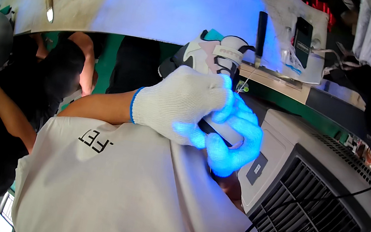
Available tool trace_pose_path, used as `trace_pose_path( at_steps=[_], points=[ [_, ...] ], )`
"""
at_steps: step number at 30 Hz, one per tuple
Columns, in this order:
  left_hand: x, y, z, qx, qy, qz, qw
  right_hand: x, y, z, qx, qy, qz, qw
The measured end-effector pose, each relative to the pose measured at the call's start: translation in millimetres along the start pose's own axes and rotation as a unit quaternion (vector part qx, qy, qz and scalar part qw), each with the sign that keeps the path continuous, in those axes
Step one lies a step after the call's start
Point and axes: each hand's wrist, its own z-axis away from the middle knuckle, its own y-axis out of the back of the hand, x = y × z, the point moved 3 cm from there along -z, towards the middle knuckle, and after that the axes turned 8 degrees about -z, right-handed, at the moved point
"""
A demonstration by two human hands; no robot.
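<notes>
- Left hand (180,105) in a white glove — fingers (220,103) curled tight around a sneaker (214,54).
- Right hand (236,140) — fingers wrapped under its sole.
- Beyond the fingers: counter (165,8), dark phone (302,41).
- Just right: grey vented machine (317,214).

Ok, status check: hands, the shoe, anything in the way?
Left gloved hand gripping the shoe. Right hand not in view. Grey vented machine close at right, black cable across it.
</notes>
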Motion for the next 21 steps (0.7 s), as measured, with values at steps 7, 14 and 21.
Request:
trace_pose_path(
  at_steps=[7,14,21],
  points=[
    [3,0,5,-0.032,0.052,0.000,0.998,5,22,-8,-0.091,-0.008,-0.027,0.995],
    [1,6,6,-0.008,0.075,0.043,0.996,-24,-3,-30,-0.086,-0.020,0.034,0.996],
    [-10,26,-5,-0.048,0.006,0.013,0.999,-18,-9,-49,-0.148,0.065,0.092,0.983]
  ],
)
